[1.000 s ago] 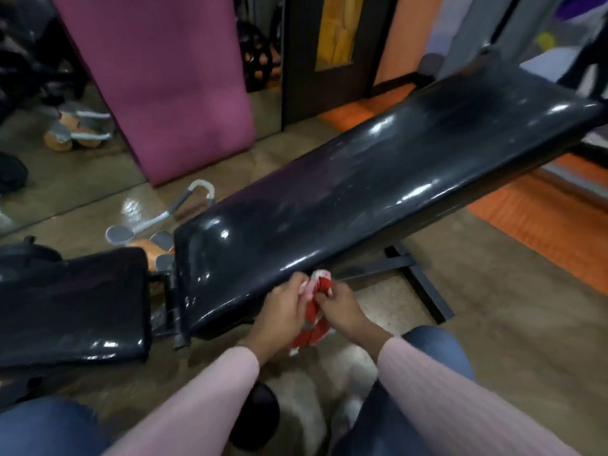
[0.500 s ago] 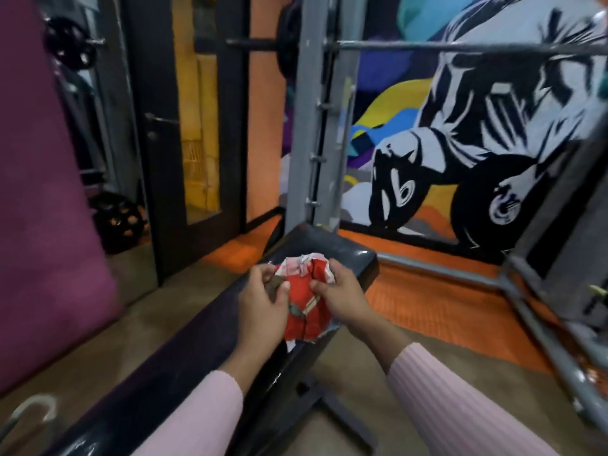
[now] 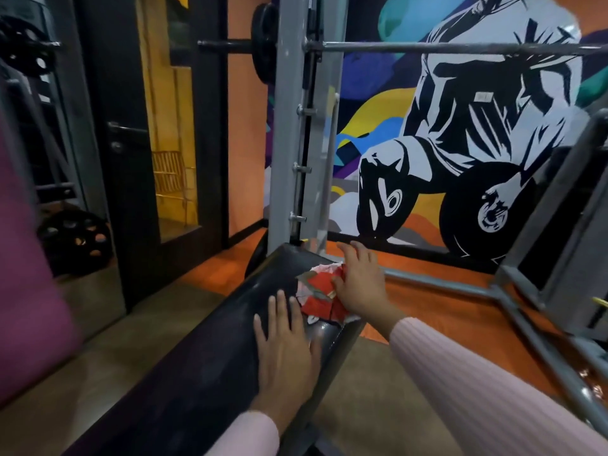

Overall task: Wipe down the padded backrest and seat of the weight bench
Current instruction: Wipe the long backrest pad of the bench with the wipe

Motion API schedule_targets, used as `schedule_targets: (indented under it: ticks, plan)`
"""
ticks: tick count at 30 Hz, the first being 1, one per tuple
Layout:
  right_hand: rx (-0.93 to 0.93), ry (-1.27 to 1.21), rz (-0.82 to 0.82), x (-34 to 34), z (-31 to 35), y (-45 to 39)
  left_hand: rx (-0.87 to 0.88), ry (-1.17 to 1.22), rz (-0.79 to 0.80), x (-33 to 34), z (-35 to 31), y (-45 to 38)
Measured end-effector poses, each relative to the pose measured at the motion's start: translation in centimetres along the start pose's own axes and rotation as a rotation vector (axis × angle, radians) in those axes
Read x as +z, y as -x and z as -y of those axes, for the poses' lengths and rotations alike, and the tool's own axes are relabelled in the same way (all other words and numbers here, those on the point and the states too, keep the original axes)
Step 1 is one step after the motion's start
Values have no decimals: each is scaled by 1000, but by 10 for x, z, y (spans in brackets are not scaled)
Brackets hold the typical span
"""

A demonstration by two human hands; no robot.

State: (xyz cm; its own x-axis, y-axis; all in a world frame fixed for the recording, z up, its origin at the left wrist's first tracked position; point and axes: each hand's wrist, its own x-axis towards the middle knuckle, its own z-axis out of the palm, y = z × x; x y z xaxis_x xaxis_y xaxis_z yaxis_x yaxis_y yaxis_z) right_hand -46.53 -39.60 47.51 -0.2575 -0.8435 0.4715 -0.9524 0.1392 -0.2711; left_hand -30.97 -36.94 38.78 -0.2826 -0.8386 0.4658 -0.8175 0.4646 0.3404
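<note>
The black padded backrest [image 3: 210, 357] ran up from the lower left toward a grey rack upright [image 3: 286, 143]. The left hand [image 3: 284, 350] lay flat on the pad, fingers straight and spread, holding nothing. Just beyond it, near the top end of the pad, a crumpled red and white cloth [image 3: 320, 292] sat on the surface; the right hand [image 3: 360, 284] pressed on it with fingers extended, though motion blur left it unclear whether the thumb curled under the cloth
</note>
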Motion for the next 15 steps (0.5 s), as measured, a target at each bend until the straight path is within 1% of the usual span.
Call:
schedule_targets:
  ticks: [1, 2, 5, 7, 9, 11, 15]
  plan:
    - [-56, 84, 34, 7, -4, 5, -12, -44, 49, 6, 4, 6]
    - [-122, 117, 71, 14, -8, 10, -5, -70, 92, 11, 8, 10]
    - [-268, 135, 113, 30, -9, 18, 9, -31, 120, 17, 14, 11]
    - [-289, 169, 127, 37, -4, 16, -13, -20, 72, 16, 15, 10]
    - [-276, 233, 161, 45, -1, 13, -59, -8, 49, 15, 16, 11]
    - [-265, 256, 160, 52, 3, 13, -84, 29, 31, 14, 22, 15]
    - [-313, 253, 185, 48, -1, 21, -61, 89, 14, 21, 30, 20]
